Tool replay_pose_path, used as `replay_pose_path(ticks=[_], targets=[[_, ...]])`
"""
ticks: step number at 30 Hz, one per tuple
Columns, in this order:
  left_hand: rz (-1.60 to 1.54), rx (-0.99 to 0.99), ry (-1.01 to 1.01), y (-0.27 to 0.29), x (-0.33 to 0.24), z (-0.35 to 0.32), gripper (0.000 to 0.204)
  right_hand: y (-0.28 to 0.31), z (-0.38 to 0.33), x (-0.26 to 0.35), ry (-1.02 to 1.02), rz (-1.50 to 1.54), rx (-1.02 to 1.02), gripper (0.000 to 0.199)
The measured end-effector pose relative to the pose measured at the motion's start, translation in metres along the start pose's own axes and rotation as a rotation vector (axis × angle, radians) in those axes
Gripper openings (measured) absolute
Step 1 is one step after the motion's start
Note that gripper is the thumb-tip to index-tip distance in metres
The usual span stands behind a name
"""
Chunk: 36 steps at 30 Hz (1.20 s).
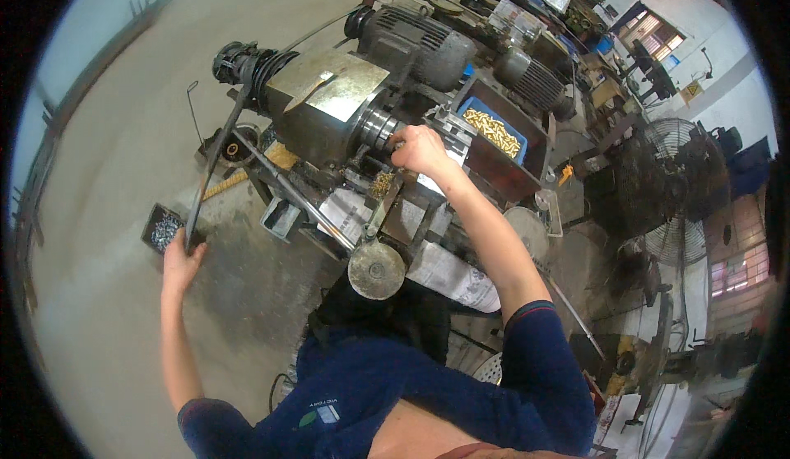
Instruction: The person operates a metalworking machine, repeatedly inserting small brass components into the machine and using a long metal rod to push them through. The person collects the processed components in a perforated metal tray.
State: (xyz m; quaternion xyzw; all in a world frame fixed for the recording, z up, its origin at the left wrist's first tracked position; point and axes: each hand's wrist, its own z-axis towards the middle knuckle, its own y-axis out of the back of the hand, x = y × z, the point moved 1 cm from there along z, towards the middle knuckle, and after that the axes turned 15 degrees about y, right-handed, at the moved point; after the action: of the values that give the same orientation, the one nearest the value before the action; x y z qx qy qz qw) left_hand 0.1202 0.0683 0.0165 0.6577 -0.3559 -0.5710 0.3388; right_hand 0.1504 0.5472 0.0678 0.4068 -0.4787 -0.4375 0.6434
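A small metal lathe stands before me with a bright round spindle nose at the front of its headstock. My right hand is at the spindle nose, fingers bent and drawn together. What they pinch, if anything, is hidden behind the hand. My left hand is closed round the lower end of a long dark metal lever that slants up to the back of the headstock. Brass-coloured chips lie on the lathe below the spindle.
A blue tray of small brass parts sits in a metal trough right of the lathe. A small bin of grey metal bits is beside my left hand. An electric motor stands behind; a large fan is at right. A round handwheel faces me.
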Motion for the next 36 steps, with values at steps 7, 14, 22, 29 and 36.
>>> replay_pose_path(ticks=[7,14,22,29,36], targets=[[0.427,-0.159,0.001,-0.003,-0.001,0.023,0.028,0.004,0.002,0.003,0.036,-0.013,0.047,0.019],[0.688,-0.481,-0.221,0.055,0.079,0.145,0.007,0.003,0.007,0.007,0.01,-0.026,-0.005,0.019],[0.364,-0.345,-0.12,0.044,0.047,0.151,0.033,0.034,-0.038,0.015,0.185,-0.036,-0.279,0.023],[-0.037,0.265,0.056,-0.173,0.028,0.127,0.057,0.066,-0.201,-0.036,-0.121,-0.037,-0.386,0.025],[1.002,0.277,-0.498,-0.19,-0.062,0.118,0.031,0.081,-0.364,-0.052,-0.775,-0.028,-0.257,0.029]])
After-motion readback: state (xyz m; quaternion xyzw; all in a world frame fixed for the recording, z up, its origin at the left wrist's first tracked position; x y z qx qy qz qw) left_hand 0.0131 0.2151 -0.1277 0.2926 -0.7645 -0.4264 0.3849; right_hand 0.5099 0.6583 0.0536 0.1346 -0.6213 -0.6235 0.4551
